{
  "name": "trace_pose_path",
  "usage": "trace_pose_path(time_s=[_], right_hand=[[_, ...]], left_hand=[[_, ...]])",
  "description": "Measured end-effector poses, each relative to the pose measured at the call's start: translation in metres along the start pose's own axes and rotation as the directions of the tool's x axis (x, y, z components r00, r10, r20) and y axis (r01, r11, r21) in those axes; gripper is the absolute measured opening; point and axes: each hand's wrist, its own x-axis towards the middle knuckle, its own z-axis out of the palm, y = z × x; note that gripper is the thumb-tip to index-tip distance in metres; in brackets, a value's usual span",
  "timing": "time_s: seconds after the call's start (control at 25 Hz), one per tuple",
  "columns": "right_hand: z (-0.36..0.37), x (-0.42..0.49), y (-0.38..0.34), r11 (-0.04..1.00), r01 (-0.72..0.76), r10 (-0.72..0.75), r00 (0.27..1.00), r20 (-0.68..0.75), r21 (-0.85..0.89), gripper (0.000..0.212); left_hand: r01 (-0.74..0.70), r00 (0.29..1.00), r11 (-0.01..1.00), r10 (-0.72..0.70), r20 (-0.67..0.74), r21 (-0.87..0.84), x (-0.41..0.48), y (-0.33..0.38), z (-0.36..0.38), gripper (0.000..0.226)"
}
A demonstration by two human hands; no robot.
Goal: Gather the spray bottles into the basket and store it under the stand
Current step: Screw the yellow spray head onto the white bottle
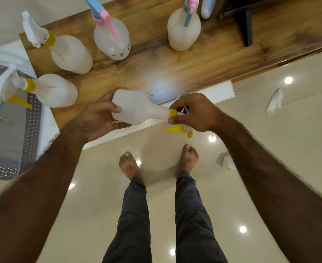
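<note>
I hold a translucent white spray bottle (137, 109) sideways over the front edge of the wooden stand top (175, 69). My left hand (97, 118) grips its body. My right hand (192, 112) pinches its yellow collar and spray head, with the yellow trigger (175, 129) hanging below. Several more spray bottles stand on the wood: two with yellow collars (71, 54) (55, 90), two with pink and blue heads (111, 37) (183, 28). A grey perforated basket (31, 130) sits at the left, lower than the stand top.
A dark monitor foot (245, 21) and a pale bottle (206, 7) stand at the back right of the wood. Crumpled white tissues (275, 101) (227, 161) lie on the glossy beige tile floor. My bare feet are below the stand's front edge.
</note>
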Motion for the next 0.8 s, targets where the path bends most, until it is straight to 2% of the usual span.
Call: trace_pose_path(time_s=[0.08, 0.16, 0.24, 0.32, 0.36, 0.4, 0.44, 0.48, 0.52, 0.6, 0.64, 0.68, 0.72, 0.8], right_hand=[[0.001, -0.001, 0.001, 0.999, -0.023, 0.02, 0.998, 0.061, 0.045, 0.027], [0.004, -0.001, 0.0, 0.997, -0.027, 0.021, 0.996, 0.082, 0.071, 0.027], [0.006, -0.002, -0.001, 0.998, -0.016, 0.012, 0.998, 0.061, 0.063, 0.028], [0.004, -0.002, -0.001, 0.999, -0.021, 0.02, 0.999, 0.048, 0.035, 0.028], [0.003, -0.003, -0.001, 0.999, -0.028, 0.026, 0.998, 0.049, 0.031, 0.028], [0.003, -0.004, 0.0, 0.999, -0.032, 0.03, 0.998, 0.056, 0.031, 0.027], [0.002, -0.005, 0.0, 0.999, -0.038, 0.036, 0.997, 0.068, 0.027, 0.026], [0.001, -0.005, 0.001, 0.999, -0.044, 0.042, 0.996, 0.081, 0.024, 0.025], [0.001, -0.005, 0.003, 0.999, -0.047, 0.044, 0.995, 0.091, 0.028, 0.024], [0.003, -0.006, 0.003, 0.998, -0.038, 0.033, 0.995, 0.091, 0.05, 0.024], [0.004, -0.007, 0.003, 0.998, -0.032, 0.027, 0.997, 0.079, 0.062, 0.024], [0.004, -0.006, 0.003, 0.997, -0.032, 0.028, 0.998, 0.061, 0.073, 0.026], [0.005, -0.006, 0.002, 0.996, -0.035, 0.032, 0.999, 0.044, 0.078, 0.027], [0.006, -0.006, -0.001, 0.998, -0.04, 0.039, 0.999, 0.029, 0.041, 0.028]], left_hand=[[-0.01, 1.0, 0.997, 0.01, -0.003, -0.078, 0.0, 0.003, 0.007, 0.03], [0.021, 0.992, 0.992, -0.035, -0.12, -0.124, 0.001, 0.008, 0.022, 0.051], [0.074, 0.962, 0.997, -0.075, -0.264, -0.015, 0.01, 0.009, 0.031, 0.069], [0.247, 0.919, 0.951, -0.169, -0.356, 0.186, 0.012, 0.011, 0.038, 0.076], [0.352, 0.894, 0.892, -0.23, -0.386, 0.285, 0.011, 0.013, 0.037, 0.077], [0.424, 0.879, 0.821, -0.27, -0.393, 0.383, 0.008, 0.014, 0.034, 0.074], [0.42, 0.892, 0.792, -0.272, -0.36, 0.443, 0.007, 0.016, 0.03, 0.064], [0.338, 0.933, 0.825, -0.231, -0.275, 0.453, 0.006, 0.017, 0.025, 0.049], [0.224, 0.971, 0.895, -0.17, -0.17, 0.386, 0.004, 0.019, 0.022, 0.037], [0.019, 1.0, 0.997, -0.017, -0.022, 0.069, 0.0, 0.025, 0.016, 0.04], [-0.024, 0.999, 0.997, 0.022, -0.025, -0.073, -0.002, 0.027, 0.016, 0.04], [-0.022, 0.996, 0.988, 0.009, -0.085, -0.154, -0.001, 0.026, 0.019, 0.045], [0.023, 0.982, 0.998, -0.032, -0.186, -0.053, 0.005, 0.018, 0.023, 0.061], [0.24, 0.952, 0.934, -0.172, -0.253, 0.265, 0.009, 0.017, 0.032, 0.082]])
